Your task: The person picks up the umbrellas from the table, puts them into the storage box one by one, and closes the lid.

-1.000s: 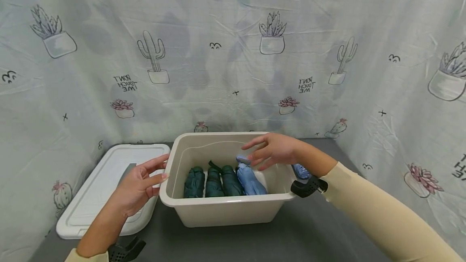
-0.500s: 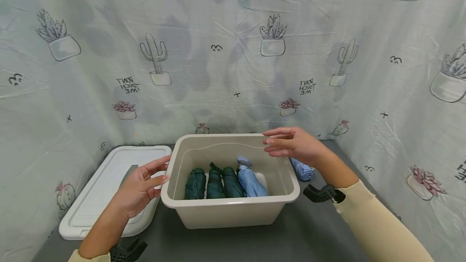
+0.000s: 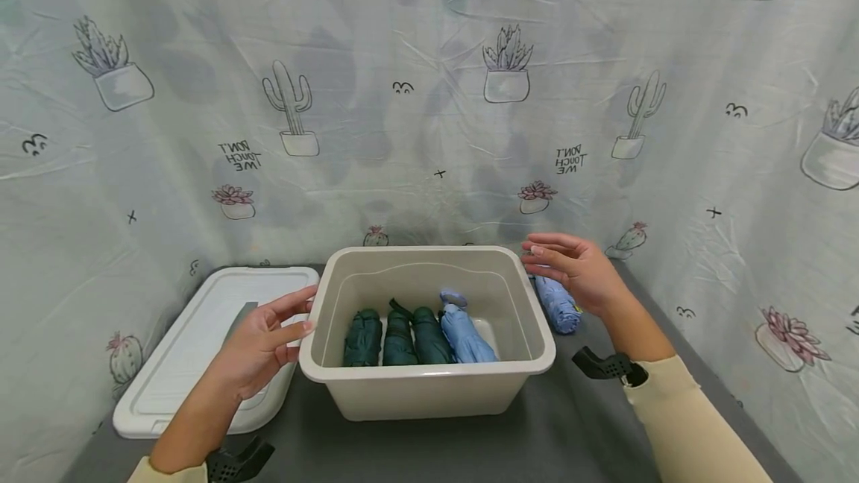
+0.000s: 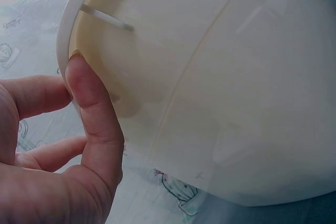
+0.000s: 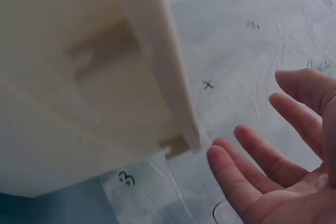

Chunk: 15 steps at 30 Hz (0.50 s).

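A beige plastic storage bin [image 3: 429,393] stands on the dark table. In it lie three dark green rolled bundles that look like folded umbrellas [image 3: 362,338] and a light blue one [image 3: 466,335] beside them on the right. My left hand [image 3: 258,349] touches the bin's left rim with thumb and fingertips; in the left wrist view the thumb [image 4: 100,124] lies against the outer wall below the lip. Beyond the right rim, my right hand [image 3: 577,267] hovers with loosely spread fingers, holding nothing. A second blue rolled bundle [image 3: 558,305] lies below it, partly hidden.
A white lid [image 3: 201,319] lies flat to the left of the bin, partly behind my left forearm. Cactus-print curtains [image 3: 429,133] enclose the grey table [image 3: 570,423] at the back and sides.
My right hand has moved from over the bin's inside rightward past the right rim, to above the blue bundle outside. The left hand stays at the left rim.
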Motion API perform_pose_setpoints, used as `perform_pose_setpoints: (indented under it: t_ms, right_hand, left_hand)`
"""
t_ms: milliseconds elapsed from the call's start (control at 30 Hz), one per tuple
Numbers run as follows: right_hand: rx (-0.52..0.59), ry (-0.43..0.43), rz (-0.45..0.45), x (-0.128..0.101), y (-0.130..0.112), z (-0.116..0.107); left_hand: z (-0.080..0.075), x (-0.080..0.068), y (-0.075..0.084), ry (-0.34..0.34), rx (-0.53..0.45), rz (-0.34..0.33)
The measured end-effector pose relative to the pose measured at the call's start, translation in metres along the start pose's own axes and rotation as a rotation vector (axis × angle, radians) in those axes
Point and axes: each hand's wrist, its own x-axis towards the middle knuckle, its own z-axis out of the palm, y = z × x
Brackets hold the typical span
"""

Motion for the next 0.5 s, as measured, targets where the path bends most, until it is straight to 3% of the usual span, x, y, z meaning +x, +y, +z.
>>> perform_pose_setpoints:
  t_ms: [200, 433, 500]
  right_hand:
    - [-0.010, 0.060, -0.045, -0.003, 0.011, -0.012]
    - [-0.218, 0.128, 0.000, -0.002, 0.026, -0.027]
    - [-0.209, 0.142, 0.012, 0.001, 0.031, -0.032]
  left_hand:
    - [0.002, 0.001, 0.000, 0.025, 0.033, -0.026]
    - [0.002, 0.001, 0.001, 0.043, 0.040, -0.043]
    - [0.002, 0.001, 0.001, 0.045, 0.038, -0.042]
